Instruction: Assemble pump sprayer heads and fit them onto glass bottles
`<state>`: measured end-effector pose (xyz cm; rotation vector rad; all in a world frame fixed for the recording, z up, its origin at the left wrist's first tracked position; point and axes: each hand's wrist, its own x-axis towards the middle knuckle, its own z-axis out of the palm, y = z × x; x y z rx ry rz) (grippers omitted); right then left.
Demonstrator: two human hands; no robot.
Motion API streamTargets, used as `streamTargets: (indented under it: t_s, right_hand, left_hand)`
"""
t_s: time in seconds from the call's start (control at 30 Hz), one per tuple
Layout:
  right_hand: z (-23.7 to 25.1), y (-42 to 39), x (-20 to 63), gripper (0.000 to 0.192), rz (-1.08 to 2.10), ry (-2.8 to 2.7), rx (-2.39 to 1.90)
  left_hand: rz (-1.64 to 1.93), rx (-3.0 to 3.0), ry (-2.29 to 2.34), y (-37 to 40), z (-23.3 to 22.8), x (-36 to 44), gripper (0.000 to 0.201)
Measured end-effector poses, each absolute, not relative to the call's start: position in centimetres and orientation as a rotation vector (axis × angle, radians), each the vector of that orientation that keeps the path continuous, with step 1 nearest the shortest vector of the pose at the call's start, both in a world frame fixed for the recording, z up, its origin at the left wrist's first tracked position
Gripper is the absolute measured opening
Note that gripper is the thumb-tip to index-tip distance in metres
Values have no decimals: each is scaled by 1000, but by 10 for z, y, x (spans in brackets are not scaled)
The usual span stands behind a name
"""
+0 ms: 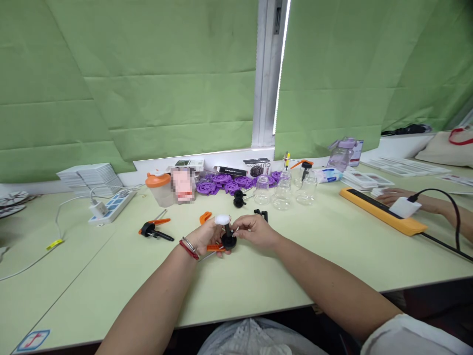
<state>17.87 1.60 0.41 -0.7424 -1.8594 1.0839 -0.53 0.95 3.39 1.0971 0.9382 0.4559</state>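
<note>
Two bare hands meet over the worktop (148, 291), at its near-middle part. The left hand (207, 237) grips a black assembly (229, 241) from its left side, holding it roughly upright. The right hand (254, 230) has thumb and fingers drawn together against the shaft; whether they pinch a small part or only touch it, cannot tell.

Assembly: round, dark, disc-like body; short black shaft rising from it; orange lever (215, 248) projecting left under the fingers; thin metal rod (207, 257) slanting down-left. White rounded piece (222, 220) at the top of the shaft — part of the assembly or a thumb covering, cannot tell.

A similar black-and-orange unit (155, 230) lies to the left; a loose orange piece (205, 217) sits just behind the left hand.

Containers: clear glass jars (283, 196) grouped behind and right of the hands, transparent, narrowed at the neck. Another black-and-orange unit (305, 169) shows at the rearward jars; a yellow-handled tool (287, 160) stands up there too, its lower end obscured. Left rear — translucent cup (162, 196) with orange lid (157, 179), contents indistinct. Right rear: translucent purple bottle (340, 157), contents unclear.
</note>
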Motion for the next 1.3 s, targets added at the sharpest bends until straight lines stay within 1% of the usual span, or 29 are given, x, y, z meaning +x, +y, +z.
streamTargets:
  t_s: [0.13, 0.33, 0.63, 0.9, 1.3]
  right_hand:
    - [4, 17, 179, 13, 1094, -1868, -731]
    - [3, 17, 180, 16, 1056, -1887, -731]
    - [5, 14, 177, 12, 1060, -1874, -714]
    - [6, 15, 179, 14, 1153, -1887, -639]
    - [6, 16, 178, 17, 1245, -1827, -638]
  left_hand:
    - [442, 1093, 946, 10, 34, -5, 56]
    - [442, 1086, 949, 9, 34, -4, 54]
    - [474, 1107, 957, 7, 35, -3, 53]
    - [448, 1124, 946, 7, 35, -2, 55]
    - [429, 1135, 941, 7, 36, -3, 58]
